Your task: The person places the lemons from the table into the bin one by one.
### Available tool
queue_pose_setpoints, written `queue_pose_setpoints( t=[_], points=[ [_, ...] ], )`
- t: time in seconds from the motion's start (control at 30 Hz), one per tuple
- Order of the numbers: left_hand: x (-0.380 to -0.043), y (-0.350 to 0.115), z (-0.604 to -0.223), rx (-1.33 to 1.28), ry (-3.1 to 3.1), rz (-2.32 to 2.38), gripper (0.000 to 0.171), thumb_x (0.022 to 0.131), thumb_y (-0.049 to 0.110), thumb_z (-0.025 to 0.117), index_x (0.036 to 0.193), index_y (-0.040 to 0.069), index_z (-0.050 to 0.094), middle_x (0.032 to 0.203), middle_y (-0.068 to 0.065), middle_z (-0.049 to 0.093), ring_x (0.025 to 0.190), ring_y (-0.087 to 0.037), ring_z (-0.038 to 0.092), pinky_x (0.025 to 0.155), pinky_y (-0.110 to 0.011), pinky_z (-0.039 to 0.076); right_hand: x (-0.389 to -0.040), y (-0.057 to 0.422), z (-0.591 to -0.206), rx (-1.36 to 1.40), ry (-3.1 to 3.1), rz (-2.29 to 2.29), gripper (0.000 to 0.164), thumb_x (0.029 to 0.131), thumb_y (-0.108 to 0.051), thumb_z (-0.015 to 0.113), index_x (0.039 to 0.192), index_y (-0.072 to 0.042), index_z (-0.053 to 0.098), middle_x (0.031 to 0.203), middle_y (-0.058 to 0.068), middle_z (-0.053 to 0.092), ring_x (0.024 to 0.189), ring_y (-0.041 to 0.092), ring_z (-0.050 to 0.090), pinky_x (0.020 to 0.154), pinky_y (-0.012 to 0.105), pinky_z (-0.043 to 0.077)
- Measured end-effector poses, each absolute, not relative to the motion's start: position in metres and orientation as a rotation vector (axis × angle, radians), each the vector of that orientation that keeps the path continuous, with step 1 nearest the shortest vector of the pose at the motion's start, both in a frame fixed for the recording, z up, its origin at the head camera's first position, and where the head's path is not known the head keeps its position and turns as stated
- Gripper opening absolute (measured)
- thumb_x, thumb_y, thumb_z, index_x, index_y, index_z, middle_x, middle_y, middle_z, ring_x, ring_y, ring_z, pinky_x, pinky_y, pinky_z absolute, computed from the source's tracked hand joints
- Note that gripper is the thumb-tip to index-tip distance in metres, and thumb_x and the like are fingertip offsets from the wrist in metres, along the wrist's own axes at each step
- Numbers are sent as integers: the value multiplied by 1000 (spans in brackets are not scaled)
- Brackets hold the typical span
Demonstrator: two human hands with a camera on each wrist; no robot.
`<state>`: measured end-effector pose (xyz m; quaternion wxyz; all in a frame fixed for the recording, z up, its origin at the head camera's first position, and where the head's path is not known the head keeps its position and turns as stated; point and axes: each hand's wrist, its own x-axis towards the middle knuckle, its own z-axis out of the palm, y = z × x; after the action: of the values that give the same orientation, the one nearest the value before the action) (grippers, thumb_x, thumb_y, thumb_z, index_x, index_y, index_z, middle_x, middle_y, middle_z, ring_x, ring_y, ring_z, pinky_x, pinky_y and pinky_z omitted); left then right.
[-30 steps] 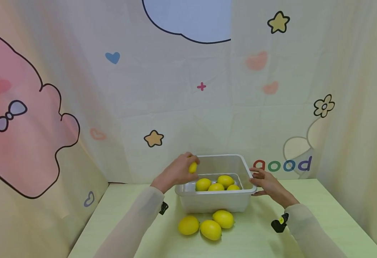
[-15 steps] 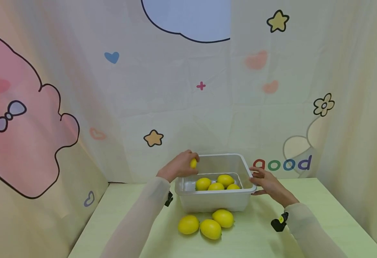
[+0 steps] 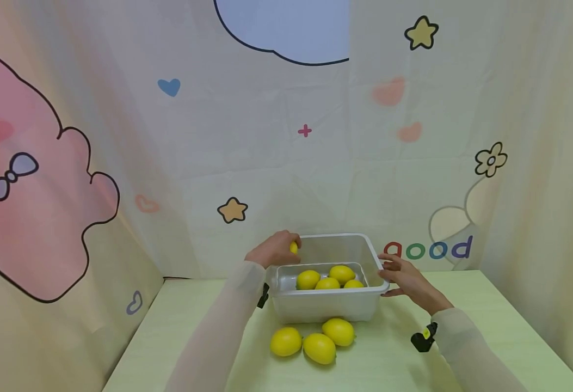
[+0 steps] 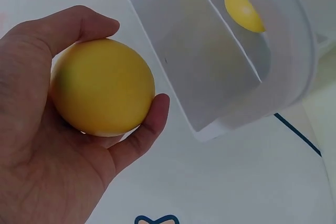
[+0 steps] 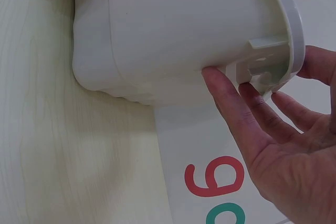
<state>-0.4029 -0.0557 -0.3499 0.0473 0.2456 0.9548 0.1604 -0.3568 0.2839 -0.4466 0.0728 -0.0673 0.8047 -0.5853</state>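
Left hand [image 3: 273,249]: fingers [image 4: 152,121] curled round one lemon [image 4: 102,87], held up by the white bin's [image 3: 322,306] far-left corner. Right hand [image 3: 408,277] grips the bin's right rim. Four yellow lemons [image 3: 308,280] visible inside; three loose lemons [image 3: 286,342] on the table [image 3: 168,310], near side of bin.

The box [image 3: 325,308] stands on the worktop [image 3: 183,332], before the cloth [image 3: 266,136]. Four lemons [image 3: 308,280] show inside; three others [image 3: 319,349] lie in front. Another lemon [image 4: 105,87] is in the left hand's fingers [image 4: 149,124], by the box's left end; the right hand's fingers [image 5: 231,103] touch its right end.
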Motion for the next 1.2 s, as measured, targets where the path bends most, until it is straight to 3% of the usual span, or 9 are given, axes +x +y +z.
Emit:
queue_pose_setpoints(
  t=[0.47,0.77,1.2],
  points=[
    [-414,-52,-352,581,2842,594,33,83,19,72,115,20,64,123,-1,61,105,-22,53,94,-40,52,-357,283,-443,-193,2423,-1763,60,100,-16,53,153,-6,26,148,33,35,113,33,60,79,47,61],
    [-417,-49,-360,505,2800,598,33,81,20,73,113,21,65,124,-1,61,102,-22,54,87,-40,51,-356,282,-444,-175,2402,-1771,62,100,-18,54,154,-7,25,150,32,33,125,47,51,81,49,60],
    [-417,-51,-367,475,2777,603,32,86,16,68,118,22,64,131,-5,59,110,-24,56,94,-44,53,-356,282,-445,-169,2406,-1768,60,100,-16,52,153,-7,25,150,32,33,125,47,52,80,48,60]
  ],
)
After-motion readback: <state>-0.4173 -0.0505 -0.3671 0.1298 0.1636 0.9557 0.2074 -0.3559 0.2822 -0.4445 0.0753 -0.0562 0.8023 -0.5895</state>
